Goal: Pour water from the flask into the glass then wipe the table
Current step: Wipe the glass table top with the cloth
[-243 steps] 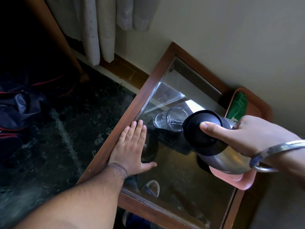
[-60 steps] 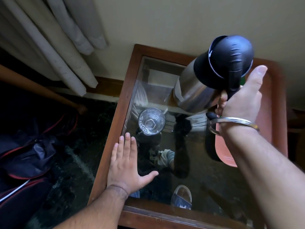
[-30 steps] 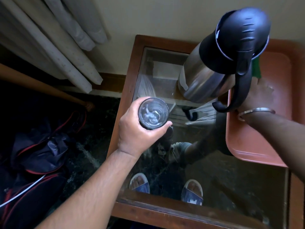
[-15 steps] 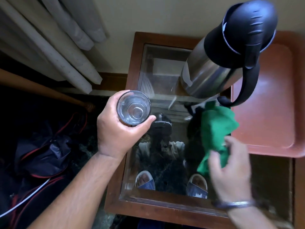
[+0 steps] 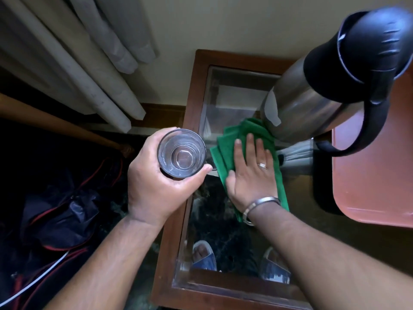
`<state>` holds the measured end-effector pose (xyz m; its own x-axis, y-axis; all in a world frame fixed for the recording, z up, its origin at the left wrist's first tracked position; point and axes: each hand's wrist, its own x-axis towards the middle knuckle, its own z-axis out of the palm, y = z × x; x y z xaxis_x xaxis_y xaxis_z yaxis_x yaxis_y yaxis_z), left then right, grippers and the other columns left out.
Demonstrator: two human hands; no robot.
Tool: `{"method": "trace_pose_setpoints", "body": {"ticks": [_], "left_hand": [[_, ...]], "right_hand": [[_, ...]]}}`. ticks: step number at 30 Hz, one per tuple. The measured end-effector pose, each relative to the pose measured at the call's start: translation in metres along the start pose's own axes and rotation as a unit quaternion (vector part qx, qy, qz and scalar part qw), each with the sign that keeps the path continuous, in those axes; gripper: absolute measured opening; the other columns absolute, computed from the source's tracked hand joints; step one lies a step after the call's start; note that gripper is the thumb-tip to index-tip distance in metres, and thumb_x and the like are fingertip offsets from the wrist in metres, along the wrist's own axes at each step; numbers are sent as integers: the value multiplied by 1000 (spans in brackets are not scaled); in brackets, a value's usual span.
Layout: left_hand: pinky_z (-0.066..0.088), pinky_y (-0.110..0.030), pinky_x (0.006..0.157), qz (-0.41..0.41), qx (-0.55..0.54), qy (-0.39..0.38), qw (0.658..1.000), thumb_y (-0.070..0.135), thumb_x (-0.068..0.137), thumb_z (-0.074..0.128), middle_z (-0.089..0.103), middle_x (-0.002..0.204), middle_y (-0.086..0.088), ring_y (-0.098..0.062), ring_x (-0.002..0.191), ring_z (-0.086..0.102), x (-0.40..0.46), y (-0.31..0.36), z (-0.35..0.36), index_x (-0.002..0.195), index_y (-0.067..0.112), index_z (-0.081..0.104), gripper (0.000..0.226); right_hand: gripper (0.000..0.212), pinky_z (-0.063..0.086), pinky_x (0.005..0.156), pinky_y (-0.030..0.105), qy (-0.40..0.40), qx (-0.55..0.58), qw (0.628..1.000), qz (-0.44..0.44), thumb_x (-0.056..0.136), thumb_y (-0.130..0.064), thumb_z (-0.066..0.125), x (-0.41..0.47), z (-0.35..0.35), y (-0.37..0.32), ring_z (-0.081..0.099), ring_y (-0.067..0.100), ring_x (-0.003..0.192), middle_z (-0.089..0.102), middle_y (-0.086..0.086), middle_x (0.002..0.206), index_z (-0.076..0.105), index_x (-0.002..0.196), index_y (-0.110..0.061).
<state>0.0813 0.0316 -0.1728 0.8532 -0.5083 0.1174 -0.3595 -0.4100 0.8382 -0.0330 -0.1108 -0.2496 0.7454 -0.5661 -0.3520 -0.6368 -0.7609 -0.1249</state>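
My left hand point(image 5: 156, 189) is shut on a clear glass point(image 5: 181, 152) with water in it, held upright above the table's left edge. My right hand point(image 5: 251, 173) lies flat with spread fingers on a green cloth point(image 5: 225, 151), pressing it onto the glass top of the wooden-framed table point(image 5: 176, 220). The steel flask point(image 5: 312, 92), with black lid and black handle, stands upright at the back of the table, just right of the cloth and touching its far corner.
A pink tray point(image 5: 375, 175) lies on the table's right side, beside the flask. A wall runs behind the table, curtains point(image 5: 85, 63) hang at the left. A dark bag point(image 5: 60, 209) sits on the floor left of the table.
My right hand has brought the green cloth down from mid-air and now presses it flat on the table. The glass stays lifted in my left hand, shifted slightly right.
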Motion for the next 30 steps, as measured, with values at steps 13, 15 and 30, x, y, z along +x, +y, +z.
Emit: {"method": "trace_pose_setpoints", "body": {"ticks": [13, 15, 30], "left_hand": [[50, -22, 95, 14, -11, -2, 1000, 38, 62, 94, 66, 114, 14, -3, 108, 65, 14, 3, 0, 121, 15, 61, 71], [50, -23, 95, 15, -12, -5, 1000, 38, 62, 94, 66, 114, 13, -4, 108, 65, 12, 3, 3, 122, 16, 61, 71], [48, -16, 93, 40, -40, -46, 997, 37, 62, 95, 67, 114, 3, -8, 108, 65, 39, 6, 52, 119, 10, 62, 71]], "right_hand": [[66, 16, 115, 45, -37, -82, 983, -161, 83, -46, 43, -26, -1, 55, 31, 34, 143, 28, 10, 159, 33, 147, -34], [66, 5, 119, 43, -6, -36, 993, -117, 87, -45, 35, 3, -2, 13, 11, 30, 149, 8, 7, 164, 20, 151, -35], [58, 20, 113, 49, -29, -56, 997, -42, 92, -53, 17, -123, 38, 109, 30, 35, 140, 27, 8, 155, 32, 145, -32]]}}
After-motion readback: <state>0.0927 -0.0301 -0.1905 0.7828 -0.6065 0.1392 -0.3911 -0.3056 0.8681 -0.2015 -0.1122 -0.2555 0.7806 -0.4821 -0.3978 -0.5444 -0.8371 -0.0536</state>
